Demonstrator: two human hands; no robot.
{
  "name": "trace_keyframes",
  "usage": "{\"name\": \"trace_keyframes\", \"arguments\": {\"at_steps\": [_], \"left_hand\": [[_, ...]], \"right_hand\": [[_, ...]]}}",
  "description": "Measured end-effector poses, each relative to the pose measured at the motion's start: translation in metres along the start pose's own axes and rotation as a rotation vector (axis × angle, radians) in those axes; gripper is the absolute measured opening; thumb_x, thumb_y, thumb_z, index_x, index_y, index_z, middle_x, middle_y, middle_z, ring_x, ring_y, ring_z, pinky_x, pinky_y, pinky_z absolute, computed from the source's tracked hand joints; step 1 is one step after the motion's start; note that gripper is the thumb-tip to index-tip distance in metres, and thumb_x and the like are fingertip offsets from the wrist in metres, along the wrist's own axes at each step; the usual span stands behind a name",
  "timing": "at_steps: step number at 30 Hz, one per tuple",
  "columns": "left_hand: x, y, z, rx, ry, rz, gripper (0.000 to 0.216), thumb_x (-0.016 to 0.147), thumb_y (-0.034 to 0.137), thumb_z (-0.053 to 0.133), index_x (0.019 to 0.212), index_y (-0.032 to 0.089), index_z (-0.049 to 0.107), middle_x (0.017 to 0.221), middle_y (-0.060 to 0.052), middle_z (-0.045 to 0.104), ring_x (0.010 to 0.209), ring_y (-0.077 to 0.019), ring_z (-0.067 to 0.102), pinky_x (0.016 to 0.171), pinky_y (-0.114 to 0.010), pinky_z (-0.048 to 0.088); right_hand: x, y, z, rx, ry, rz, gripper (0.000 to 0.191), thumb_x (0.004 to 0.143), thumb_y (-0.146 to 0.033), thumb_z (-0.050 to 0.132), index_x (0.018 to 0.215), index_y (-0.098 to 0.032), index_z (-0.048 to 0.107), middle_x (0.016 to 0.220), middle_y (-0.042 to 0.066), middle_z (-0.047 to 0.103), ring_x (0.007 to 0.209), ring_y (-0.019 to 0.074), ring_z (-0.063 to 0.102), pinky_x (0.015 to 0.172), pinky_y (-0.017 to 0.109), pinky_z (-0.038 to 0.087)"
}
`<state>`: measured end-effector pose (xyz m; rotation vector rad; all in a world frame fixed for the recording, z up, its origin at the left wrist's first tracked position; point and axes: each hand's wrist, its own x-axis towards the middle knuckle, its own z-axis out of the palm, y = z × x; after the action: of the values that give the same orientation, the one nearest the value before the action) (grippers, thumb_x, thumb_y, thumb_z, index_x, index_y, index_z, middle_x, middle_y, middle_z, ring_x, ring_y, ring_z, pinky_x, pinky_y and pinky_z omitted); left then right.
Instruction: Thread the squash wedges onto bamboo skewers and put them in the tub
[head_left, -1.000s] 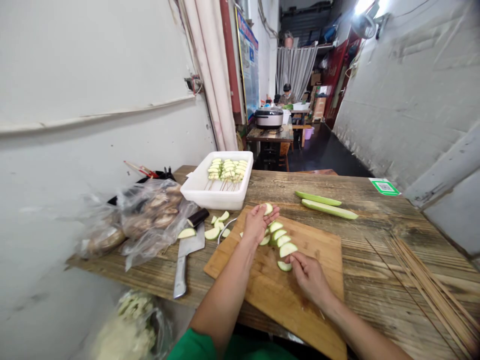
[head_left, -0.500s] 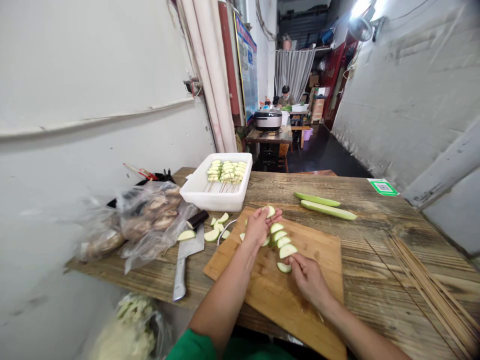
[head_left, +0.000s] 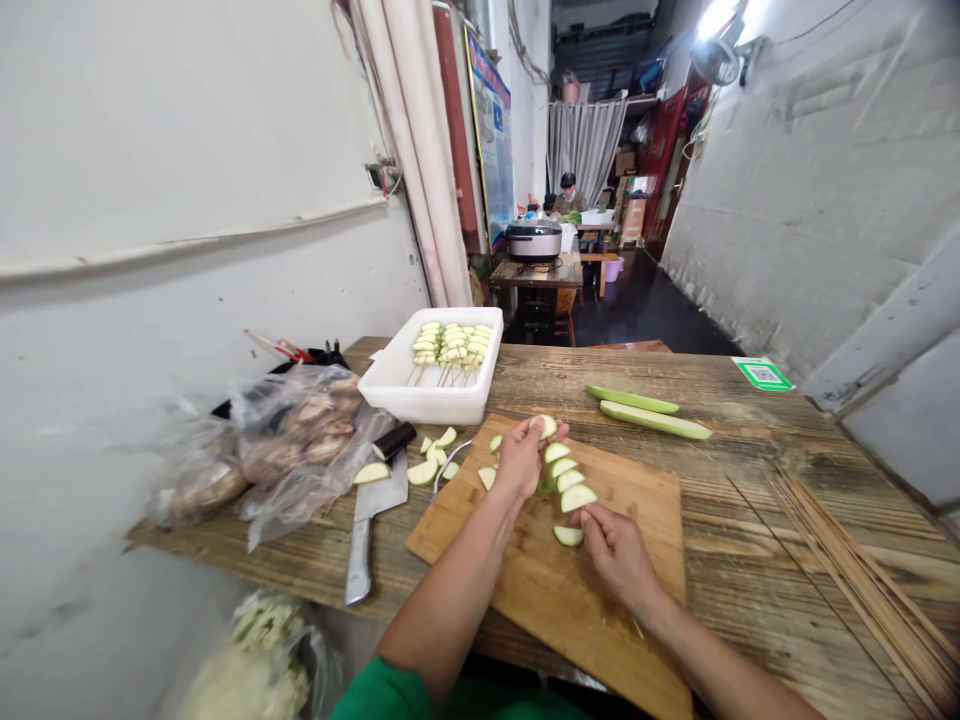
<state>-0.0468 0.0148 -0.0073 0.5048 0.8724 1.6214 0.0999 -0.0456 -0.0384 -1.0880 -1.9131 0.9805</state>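
My left hand [head_left: 521, 458] pinches a half-moon zucchini slice [head_left: 545, 426] above the far part of the wooden cutting board [head_left: 630, 600]. My right hand [head_left: 619, 548] closes on the near end of a zucchini skewer [head_left: 571, 480], just below its nearest slice. Several pale, green-rimmed slices sit in a row on it, pointing away from me toward the left hand. The thin stick itself is mostly hidden by slices and fingers. Under the right fingertips, a loose slice [head_left: 568, 536] lies on the board. More loose slices [head_left: 487, 476] are partly covered by my left hand.
A white tub [head_left: 427, 405] of finished skewers stands behind the board. Left are a cleaver [head_left: 360, 555], a peeler-like curved tool, and bagged mushrooms [head_left: 300, 425]. Two long zucchini pieces [head_left: 654, 419] and bamboo sticks [head_left: 847, 580] lie right. Another person [head_left: 568, 198] sits far back.
My left hand and its slice have shifted very slightly right and down, near the skewer's far end. The right hand keeps its hold on the skewer.
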Motion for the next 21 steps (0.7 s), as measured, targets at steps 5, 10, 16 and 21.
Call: {"name": "trace_keyframes", "arguments": {"at_steps": [5,10,16,21], "left_hand": [[-0.0001,-0.001,-0.0003,-0.011,-0.011,0.0,0.015,0.073,0.024,0.059,0.079,0.011,0.055,0.089,-0.013,0.066,0.087,-0.0232,0.063,0.074,-0.036,0.049],[-0.0013,-0.0009,0.0016,-0.013,0.034,-0.031,0.012,0.074,0.022,0.057,0.078,0.01,0.055,0.085,-0.013,0.065,0.087,-0.0243,0.063,0.074,-0.037,0.049],[-0.0014,-0.003,0.0021,-0.02,0.048,-0.017,0.012,0.074,0.021,0.057,0.078,0.011,0.054,0.081,-0.012,0.066,0.082,-0.0222,0.063,0.072,-0.035,0.049],[-0.0039,-0.0058,0.0041,-0.011,0.038,-0.044,0.014,0.072,0.023,0.06,0.078,0.011,0.055,0.082,-0.012,0.066,0.081,-0.0212,0.063,0.07,-0.033,0.049]], "right_hand": [[-0.0012,0.0023,0.0011,-0.024,0.016,-0.012,0.03,0.085,-0.029,0.035,0.069,-0.016,0.055,0.056,0.002,0.056,0.05,0.0127,0.048,0.049,0.021,0.036],[-0.0021,0.0029,0.0022,-0.063,0.033,-0.044,0.027,0.085,-0.027,0.035,0.071,-0.016,0.055,0.055,0.001,0.054,0.049,0.0121,0.048,0.048,0.021,0.036],[-0.0032,0.0017,0.003,-0.132,0.068,-0.082,0.026,0.085,-0.025,0.036,0.07,-0.016,0.055,0.054,0.001,0.054,0.048,0.0122,0.049,0.049,0.02,0.036],[-0.003,0.0034,0.0035,-0.15,0.073,-0.086,0.026,0.085,-0.026,0.035,0.07,-0.017,0.053,0.053,0.0,0.052,0.047,0.0118,0.047,0.048,0.02,0.036]]}}
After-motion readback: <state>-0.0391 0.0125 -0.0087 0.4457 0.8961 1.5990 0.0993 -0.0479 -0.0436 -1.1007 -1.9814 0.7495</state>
